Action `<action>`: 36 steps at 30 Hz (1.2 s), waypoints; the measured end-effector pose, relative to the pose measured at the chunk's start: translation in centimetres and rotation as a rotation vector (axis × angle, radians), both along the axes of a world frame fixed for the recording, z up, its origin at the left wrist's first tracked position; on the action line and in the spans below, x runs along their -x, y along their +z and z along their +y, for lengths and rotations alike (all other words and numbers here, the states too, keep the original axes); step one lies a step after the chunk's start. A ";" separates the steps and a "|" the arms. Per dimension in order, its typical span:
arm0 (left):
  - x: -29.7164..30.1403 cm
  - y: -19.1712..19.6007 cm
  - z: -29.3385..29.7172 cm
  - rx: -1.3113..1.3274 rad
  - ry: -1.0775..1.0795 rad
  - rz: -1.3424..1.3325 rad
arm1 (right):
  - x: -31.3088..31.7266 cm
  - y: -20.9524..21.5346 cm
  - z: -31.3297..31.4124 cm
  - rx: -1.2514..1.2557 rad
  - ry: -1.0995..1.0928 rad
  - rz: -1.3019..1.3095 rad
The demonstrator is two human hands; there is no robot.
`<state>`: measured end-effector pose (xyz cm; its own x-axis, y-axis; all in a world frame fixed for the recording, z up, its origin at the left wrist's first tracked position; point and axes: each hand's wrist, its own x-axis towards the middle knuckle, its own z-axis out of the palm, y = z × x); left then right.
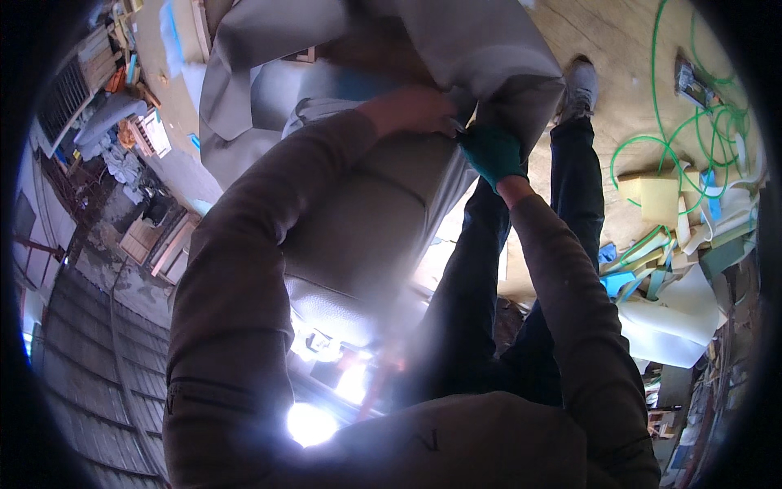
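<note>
A large sheet of smooth grey leather-like upholstery spreads in folds in front of me, with a raised fold at the top. My bare left hand reaches across it, fingers bent and pinching near an edge of the grey material. Beside it, my right hand, in a green glove, is closed at the same edge. A small pale tip shows between the two hands, too small to name. What the gloved fingers grip is hidden. The hands are close together, nearly touching.
A green hose lies in loops on the wooden floor at right. Nearby are yellow foam blocks, several offcuts and a white sheet. My shoe stands right of the upholstery. Clutter and corrugated sheeting fill the left side.
</note>
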<state>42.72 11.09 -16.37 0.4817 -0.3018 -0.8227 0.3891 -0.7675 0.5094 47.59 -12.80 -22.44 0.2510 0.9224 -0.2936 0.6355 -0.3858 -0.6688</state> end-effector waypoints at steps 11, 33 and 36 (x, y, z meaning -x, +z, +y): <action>-1.9 8.5 2.3 0.108 0.164 0.100 | -1.2 12.9 -2.4 -0.139 -0.194 0.487; 1.1 3.9 -2.0 -0.058 0.014 -0.067 | 1.5 3.7 -0.9 0.279 -0.182 0.565; 1.2 2.3 -1.8 -0.064 -0.006 -0.088 | 1.8 3.2 -0.4 0.263 -0.226 0.521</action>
